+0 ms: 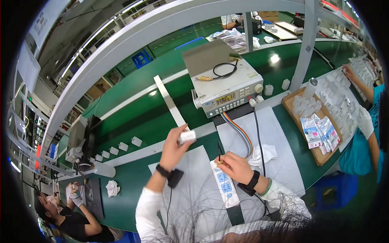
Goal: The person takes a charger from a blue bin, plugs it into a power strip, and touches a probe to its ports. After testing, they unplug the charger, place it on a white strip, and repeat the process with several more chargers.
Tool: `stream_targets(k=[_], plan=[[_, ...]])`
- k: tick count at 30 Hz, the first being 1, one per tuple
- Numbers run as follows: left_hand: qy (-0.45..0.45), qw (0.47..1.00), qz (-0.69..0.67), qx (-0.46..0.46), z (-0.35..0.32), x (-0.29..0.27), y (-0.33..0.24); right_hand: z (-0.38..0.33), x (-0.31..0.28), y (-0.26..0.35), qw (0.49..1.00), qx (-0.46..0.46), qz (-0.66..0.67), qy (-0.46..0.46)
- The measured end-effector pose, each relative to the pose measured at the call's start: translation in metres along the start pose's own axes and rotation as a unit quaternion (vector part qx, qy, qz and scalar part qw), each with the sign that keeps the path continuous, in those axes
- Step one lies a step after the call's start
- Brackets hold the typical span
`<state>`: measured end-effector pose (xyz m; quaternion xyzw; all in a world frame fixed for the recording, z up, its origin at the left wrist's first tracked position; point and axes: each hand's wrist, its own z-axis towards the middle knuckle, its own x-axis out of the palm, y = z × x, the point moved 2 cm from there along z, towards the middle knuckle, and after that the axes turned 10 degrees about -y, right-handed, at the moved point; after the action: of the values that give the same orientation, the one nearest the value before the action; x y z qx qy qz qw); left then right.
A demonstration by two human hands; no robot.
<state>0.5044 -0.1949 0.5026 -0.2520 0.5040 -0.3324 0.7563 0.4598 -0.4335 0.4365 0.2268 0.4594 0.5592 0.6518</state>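
My left hand is raised above the bench and holds a small white adapter between thumb and fingers. My right hand rests lower, pinching a thin dark probe upright. Just below that hand lies a white power strip with blue sockets on a grey mat. Both wrists wear black straps, and a cord hangs from the left one.
A grey bench instrument with a ribbon cable stands beyond my hands. White adapters line the green conveyor. A cardboard tray of packets sits right, next to a co-worker. Another person works lower left. A crumpled cloth lies nearby.
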Motion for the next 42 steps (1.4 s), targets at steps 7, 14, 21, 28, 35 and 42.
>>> stream_targets(k=[7,14,21,28,35,42], plan=[[0.096,0.972,0.214,0.02,0.083,0.044,0.098,0.006,0.008,0.016,0.999,-0.04,0.027,0.013],[0.095,0.96,0.251,0.08,0.096,0.012,0.091,0.0,0.001,0.003,0.999,0.002,0.031,0.022],[0.058,0.724,0.682,-0.086,0.033,-0.11,0.228,-0.001,0.002,0.002,0.999,0.002,0.024,0.032],[-0.05,0.948,0.295,-0.11,0.008,-0.1,0.167,0.001,0.005,-0.001,0.997,0.019,0.062,0.042],[0.037,0.992,-0.068,0.095,-0.097,0.006,-0.015,0.001,0.008,-0.005,0.998,0.004,0.055,0.03],[0.161,0.956,-0.201,-0.144,-0.146,0.054,-0.032,-0.002,0.011,-0.011,0.999,-0.007,0.047,0.027]])
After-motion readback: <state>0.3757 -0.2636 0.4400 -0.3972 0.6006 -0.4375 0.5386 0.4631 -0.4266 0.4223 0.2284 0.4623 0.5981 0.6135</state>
